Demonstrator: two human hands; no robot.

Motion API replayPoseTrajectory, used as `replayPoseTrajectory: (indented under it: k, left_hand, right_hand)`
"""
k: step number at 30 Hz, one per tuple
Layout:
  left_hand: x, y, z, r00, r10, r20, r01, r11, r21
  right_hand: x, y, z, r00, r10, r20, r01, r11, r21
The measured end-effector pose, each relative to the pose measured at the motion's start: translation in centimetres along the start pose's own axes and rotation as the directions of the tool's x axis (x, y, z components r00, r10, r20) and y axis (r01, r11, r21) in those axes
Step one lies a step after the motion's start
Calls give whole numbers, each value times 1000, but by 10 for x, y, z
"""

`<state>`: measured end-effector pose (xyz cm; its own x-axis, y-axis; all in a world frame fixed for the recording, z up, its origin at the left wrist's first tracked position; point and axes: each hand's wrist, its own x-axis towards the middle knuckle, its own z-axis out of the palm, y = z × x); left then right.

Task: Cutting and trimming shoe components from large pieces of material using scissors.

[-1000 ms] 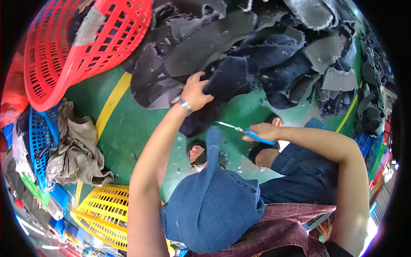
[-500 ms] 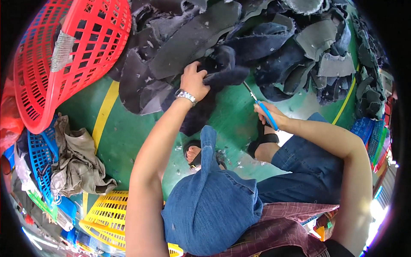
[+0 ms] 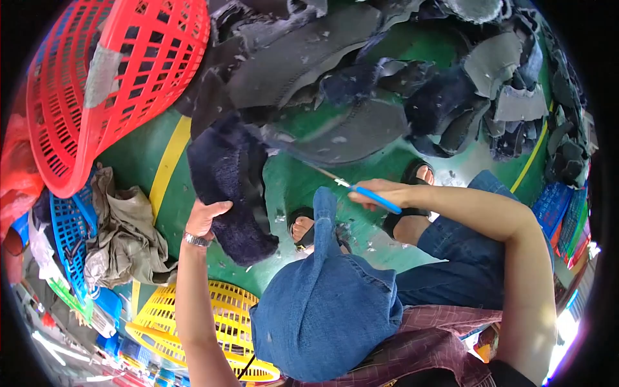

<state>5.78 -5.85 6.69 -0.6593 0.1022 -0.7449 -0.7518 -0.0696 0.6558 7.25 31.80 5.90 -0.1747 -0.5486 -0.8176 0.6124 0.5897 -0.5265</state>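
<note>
Left hand closed around the edge of a fuzzy dark-navy fabric piece, thick and plush, which hangs beside and above the grip. Right hand fully closed on one thin blue-handled tool, metal tip pointing up-left toward the pile of grey felt-like scraps. Left of the left-hand grip: one red mesh plastic basket, tipped, contents can't tell; below it one yellow basket.

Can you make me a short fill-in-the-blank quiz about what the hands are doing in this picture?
1. The left hand grips a dark ____ fuzzy fabric piece.
2. The right hand holds a tool with a ____ handle.
3. The tilted basket at upper left is ____.
4. The wristwatch sits on the ____ wrist.

Missing words: blue, blue, red, left
</note>
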Motion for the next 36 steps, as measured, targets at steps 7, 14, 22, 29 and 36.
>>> replayPoseTrajectory:
  k: [7,14,22,29,36]
  left_hand:
    - [-41,-28,-44,970,-245,-12,220,892,-394]
    - [-64,-18,-35,966,-259,-19,222,861,-457]
    - [-61,-27,-39,983,-52,-175,49,999,-25]
    - [-69,-14,-10,964,41,-262,-45,999,-6]
    - [-79,-19,8,932,111,-345,-50,982,182]
  right_hand:
    - [72,-16,35,982,-64,177,60,998,28]
    - [62,-34,30,978,-179,104,207,808,-552]
    - [14,-68,1,921,161,355,-99,978,-185]
    - [56,-98,22,947,70,314,-153,957,247]
    - [61,-103,28,979,117,165,-110,993,-51]
